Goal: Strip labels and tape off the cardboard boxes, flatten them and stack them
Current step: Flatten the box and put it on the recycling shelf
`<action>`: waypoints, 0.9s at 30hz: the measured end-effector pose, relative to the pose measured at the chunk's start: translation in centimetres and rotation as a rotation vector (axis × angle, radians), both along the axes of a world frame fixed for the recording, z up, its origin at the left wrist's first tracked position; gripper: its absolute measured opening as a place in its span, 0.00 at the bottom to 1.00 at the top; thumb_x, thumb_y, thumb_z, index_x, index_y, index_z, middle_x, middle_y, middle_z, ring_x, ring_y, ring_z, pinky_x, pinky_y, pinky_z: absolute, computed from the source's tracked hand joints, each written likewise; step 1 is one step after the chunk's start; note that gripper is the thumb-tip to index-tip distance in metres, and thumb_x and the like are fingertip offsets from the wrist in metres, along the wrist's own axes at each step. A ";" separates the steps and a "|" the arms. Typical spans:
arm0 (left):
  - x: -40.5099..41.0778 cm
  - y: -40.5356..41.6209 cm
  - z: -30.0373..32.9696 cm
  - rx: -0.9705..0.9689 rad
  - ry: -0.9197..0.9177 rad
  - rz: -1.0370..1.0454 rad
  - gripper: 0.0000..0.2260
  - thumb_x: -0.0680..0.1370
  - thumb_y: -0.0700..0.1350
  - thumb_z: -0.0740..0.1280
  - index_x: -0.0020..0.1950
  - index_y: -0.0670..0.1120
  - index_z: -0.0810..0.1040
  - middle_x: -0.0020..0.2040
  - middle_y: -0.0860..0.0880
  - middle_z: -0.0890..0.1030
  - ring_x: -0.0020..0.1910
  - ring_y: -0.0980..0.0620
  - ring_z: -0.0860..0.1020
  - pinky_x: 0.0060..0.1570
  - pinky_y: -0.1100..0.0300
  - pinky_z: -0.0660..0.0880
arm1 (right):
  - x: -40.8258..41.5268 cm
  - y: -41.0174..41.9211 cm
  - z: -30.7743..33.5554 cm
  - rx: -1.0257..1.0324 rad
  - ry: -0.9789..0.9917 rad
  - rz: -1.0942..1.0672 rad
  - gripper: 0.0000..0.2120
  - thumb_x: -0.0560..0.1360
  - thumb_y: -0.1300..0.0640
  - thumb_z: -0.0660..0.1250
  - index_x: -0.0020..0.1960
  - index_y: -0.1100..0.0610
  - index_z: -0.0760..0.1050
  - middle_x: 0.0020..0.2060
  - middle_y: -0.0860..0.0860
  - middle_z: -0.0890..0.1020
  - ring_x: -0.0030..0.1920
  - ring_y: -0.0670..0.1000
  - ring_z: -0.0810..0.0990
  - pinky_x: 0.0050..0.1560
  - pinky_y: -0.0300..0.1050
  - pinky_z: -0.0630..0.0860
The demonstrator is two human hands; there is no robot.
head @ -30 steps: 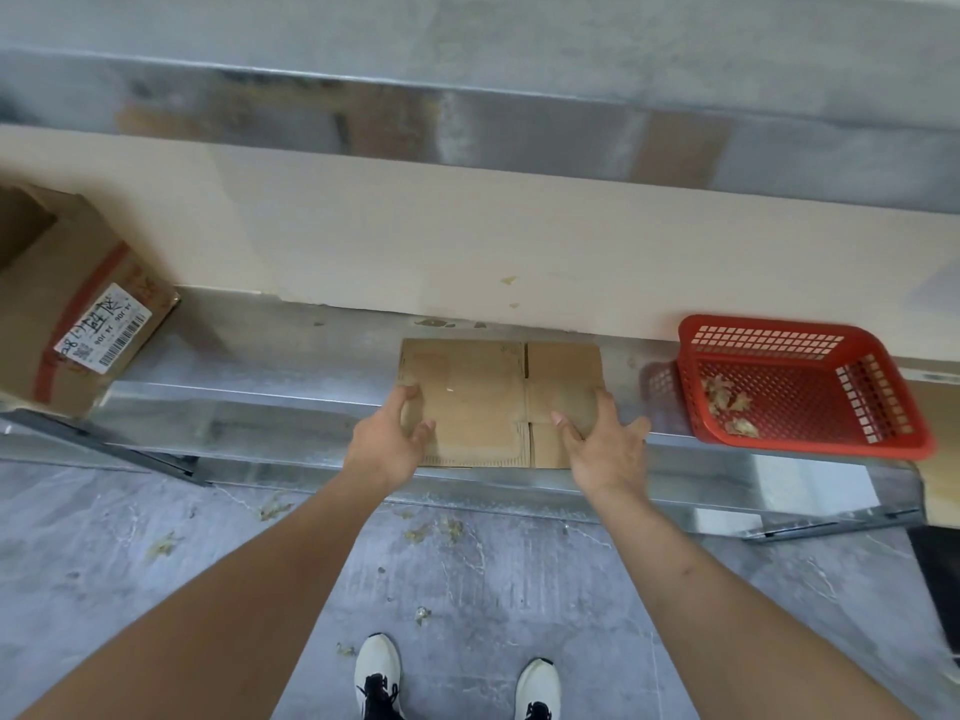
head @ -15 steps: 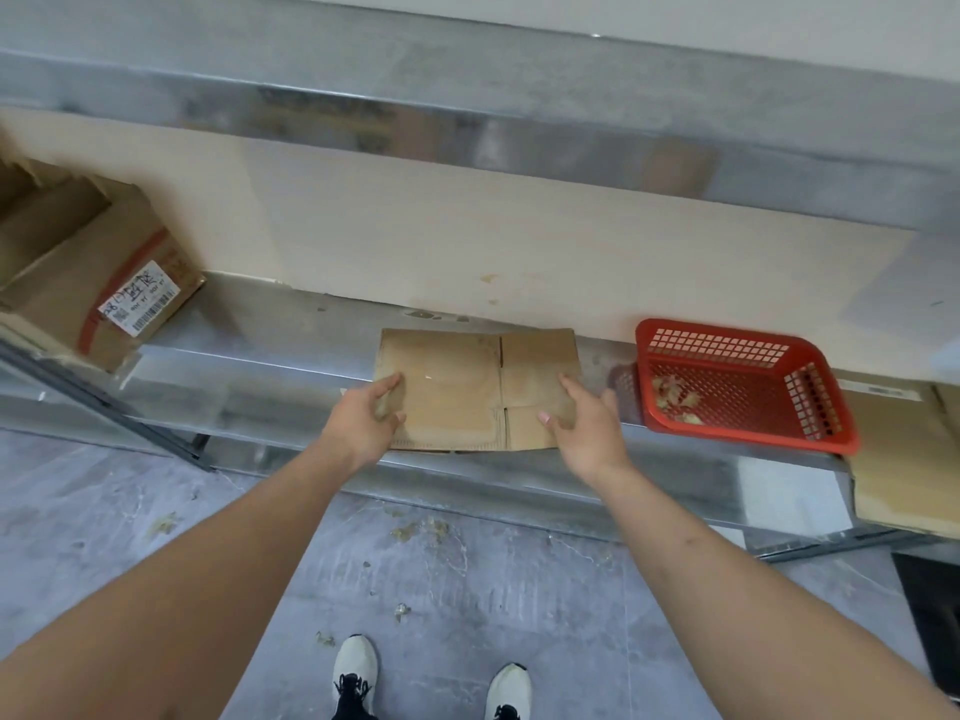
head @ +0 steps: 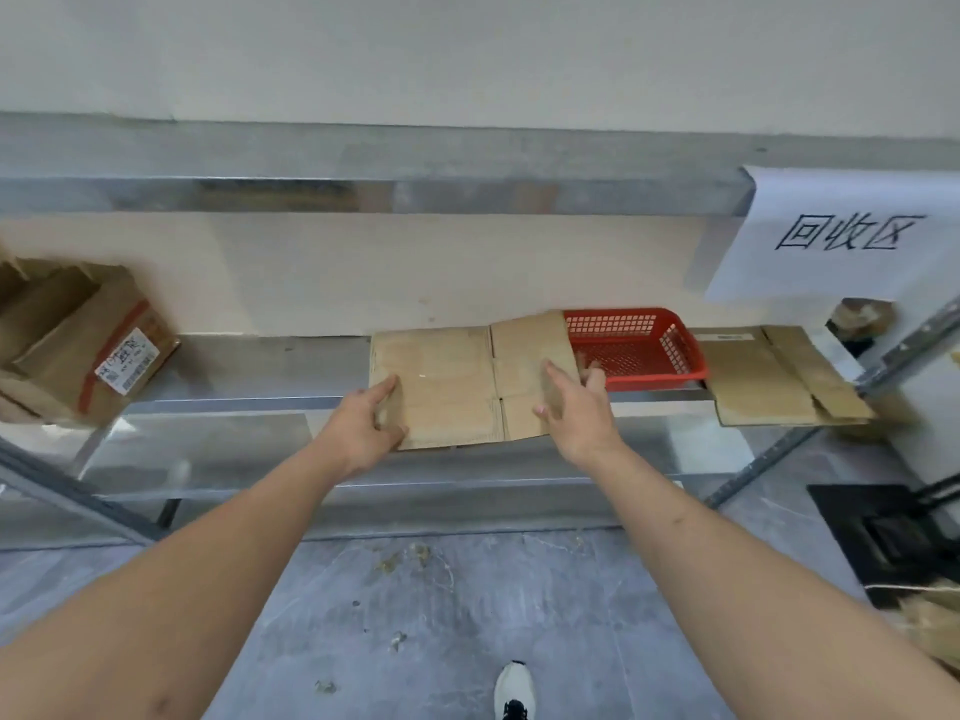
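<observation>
Presently, items are noted from left to right.

Left end of shelf point(head: 249, 366): an unflattened box point(head: 78, 345) lies tilted, its white label point(head: 127, 360) and red tape still on.

Left hand point(head: 363, 423): grasps the near left corner of the flattened box point(head: 441, 387), thumb on top, fingers curled under the edge.

Flattened box: held level above the middle of the shelf; no label or tape visible on its upper face.

Right hand point(head: 571, 407): grips the right portion of the same box, fingers on top; the thumb's position cannot be told.

Red basket point(head: 639, 350): sits just beyond the box's right edge, which overlaps it in view; scraps inside.

Stack point(head: 774, 376): flattened cardboard at the right end of the shelf, beneath a paper sign point(head: 847, 236).

Step in hand: by judgement, carrying the stripped, flattened box toward the stack.

Next move: would call for clearing the basket, then laying the box square on the stack.
</observation>
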State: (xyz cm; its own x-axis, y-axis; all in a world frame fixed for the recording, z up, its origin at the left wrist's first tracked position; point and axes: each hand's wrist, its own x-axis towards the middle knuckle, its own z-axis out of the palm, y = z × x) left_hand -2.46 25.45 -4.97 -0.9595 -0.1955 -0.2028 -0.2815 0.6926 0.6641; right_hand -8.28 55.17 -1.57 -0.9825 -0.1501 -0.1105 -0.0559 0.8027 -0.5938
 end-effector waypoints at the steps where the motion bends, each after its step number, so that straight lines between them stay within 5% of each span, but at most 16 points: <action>1: 0.3 0.8 0.7 -0.010 0.002 -0.033 0.36 0.78 0.47 0.74 0.82 0.53 0.61 0.63 0.43 0.72 0.41 0.50 0.75 0.48 0.61 0.71 | 1.0 0.7 0.6 0.006 0.016 -0.027 0.28 0.82 0.54 0.67 0.80 0.45 0.63 0.71 0.58 0.61 0.70 0.61 0.68 0.75 0.55 0.67; 8: 1.1 7.8 4.2 -0.047 0.023 -0.168 0.39 0.77 0.48 0.75 0.83 0.50 0.58 0.67 0.41 0.70 0.62 0.39 0.75 0.68 0.51 0.72 | 6.1 7.5 4.4 0.081 0.087 -0.150 0.25 0.83 0.55 0.66 0.78 0.46 0.64 0.67 0.58 0.63 0.65 0.60 0.69 0.70 0.57 0.71; 19: -1.2 25.3 5.7 -0.056 0.046 -0.264 0.39 0.77 0.47 0.74 0.83 0.49 0.57 0.67 0.39 0.70 0.61 0.38 0.76 0.69 0.51 0.71 | 6.9 23.7 5.7 0.152 0.118 -0.288 0.21 0.84 0.56 0.63 0.76 0.47 0.66 0.72 0.61 0.63 0.69 0.65 0.69 0.69 0.58 0.71; 27: -3.6 39.4 4.5 -0.002 0.025 -0.207 0.40 0.76 0.43 0.75 0.83 0.48 0.57 0.72 0.43 0.66 0.70 0.41 0.72 0.73 0.48 0.69 | 3.1 37.5 3.9 0.189 0.077 -0.275 0.25 0.84 0.55 0.64 0.78 0.44 0.63 0.70 0.59 0.65 0.66 0.63 0.72 0.69 0.58 0.71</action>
State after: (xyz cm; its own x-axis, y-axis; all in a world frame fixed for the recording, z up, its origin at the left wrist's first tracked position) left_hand -6.10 64.83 -0.46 -0.9839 0.0063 -0.1784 -0.1165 0.7350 0.6680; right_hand -5.17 92.71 2.33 -0.9899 0.1372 -0.0348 0.1386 0.8894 -0.4356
